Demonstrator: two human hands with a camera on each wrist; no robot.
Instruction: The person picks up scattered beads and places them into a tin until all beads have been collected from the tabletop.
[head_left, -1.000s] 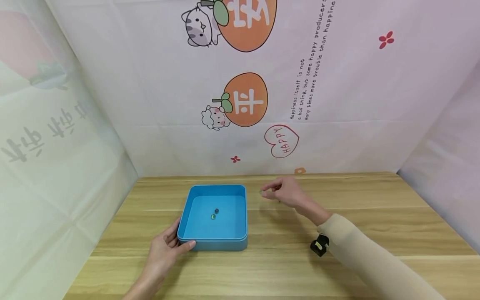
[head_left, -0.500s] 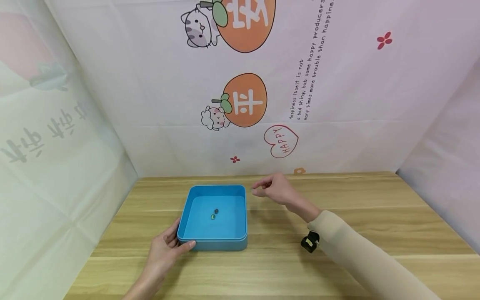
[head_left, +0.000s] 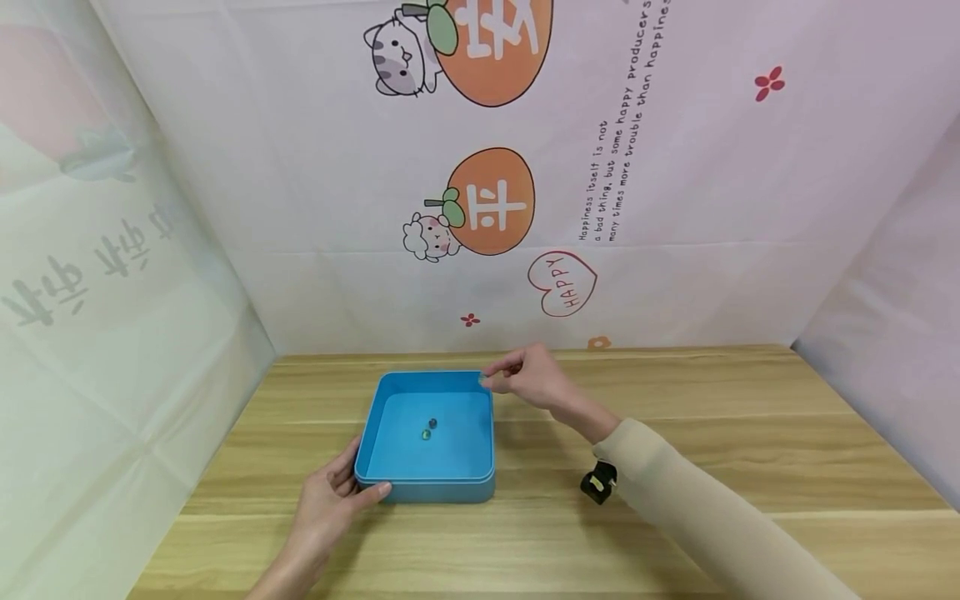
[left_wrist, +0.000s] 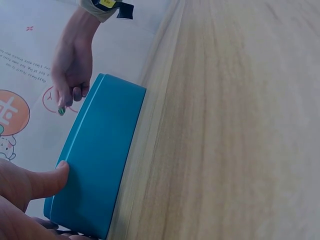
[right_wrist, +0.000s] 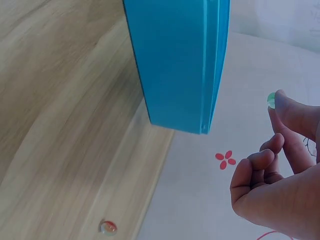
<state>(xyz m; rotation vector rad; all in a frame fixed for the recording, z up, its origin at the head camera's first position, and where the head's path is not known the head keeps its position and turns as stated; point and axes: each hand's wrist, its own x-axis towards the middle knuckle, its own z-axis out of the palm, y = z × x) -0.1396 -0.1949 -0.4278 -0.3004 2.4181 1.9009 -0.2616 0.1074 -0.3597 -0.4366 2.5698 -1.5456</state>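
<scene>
A square, open-topped blue box [head_left: 423,492] stands on the table. My left hand [head_left: 321,510] grips its front left corner, thumb on the front wall and fingers along the left side. Two marbles lie on the box floor, one green and yellow [head_left: 426,434], one dark [head_left: 432,423]. My right hand [head_left: 536,379] pinches a clear green marble [right_wrist: 271,100] between thumb and index finger, right at the box's back right corner; its other fingers are curled in. In the left wrist view that marble [left_wrist: 61,110] shows beyond the box's rim.
On the wood-grain table [head_left: 675,475], another marble [right_wrist: 108,227], clear with red, lies near the back edge in the right wrist view. A printed white cloth [head_left: 337,292] rises behind the table, with cloth at both sides too. A black device hangs at my right sleeve [head_left: 675,483].
My right hand has moved left with the green marble, from the table right of the box to the box's back right corner. The left hand and box stay put.
</scene>
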